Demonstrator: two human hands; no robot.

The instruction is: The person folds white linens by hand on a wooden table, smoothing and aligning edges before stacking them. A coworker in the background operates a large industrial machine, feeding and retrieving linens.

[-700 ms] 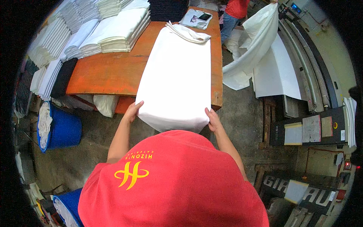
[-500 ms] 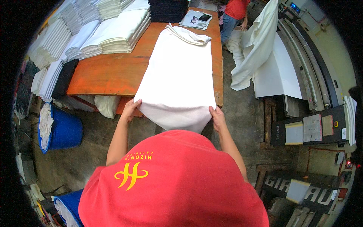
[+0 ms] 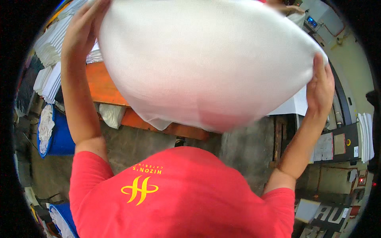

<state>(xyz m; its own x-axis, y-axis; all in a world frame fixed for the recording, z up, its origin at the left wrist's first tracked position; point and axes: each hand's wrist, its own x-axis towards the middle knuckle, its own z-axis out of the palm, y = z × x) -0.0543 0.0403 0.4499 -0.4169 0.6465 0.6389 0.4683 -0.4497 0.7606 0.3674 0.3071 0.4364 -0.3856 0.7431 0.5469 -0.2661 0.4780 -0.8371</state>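
A large white cloth (image 3: 206, 59) is stretched between my raised hands and covers most of the upper view. My left hand (image 3: 85, 29) grips its edge at the upper left, fingers closed round the fabric. At the right, my right hand (image 3: 321, 85) is closed on the opposite edge. The cloth's lower part sags toward me, thin enough that red shows through it. Behind it lies the orange-brown wooden table (image 3: 104, 85), mostly hidden by the cloth.
Folded white linens (image 3: 51, 81) are stacked at the left. Below them stands a blue bin (image 3: 59, 135) with white cloth in it; another blue bin (image 3: 65, 216) is at lower left. A white bundle (image 3: 112, 115) sits under the table. Dark machinery (image 3: 337, 144) lines the right.
Both hands have risen and spread apart, lifting the white cloth off the table and pulling it wide. The table and the far co-worker are now mostly hidden behind it.
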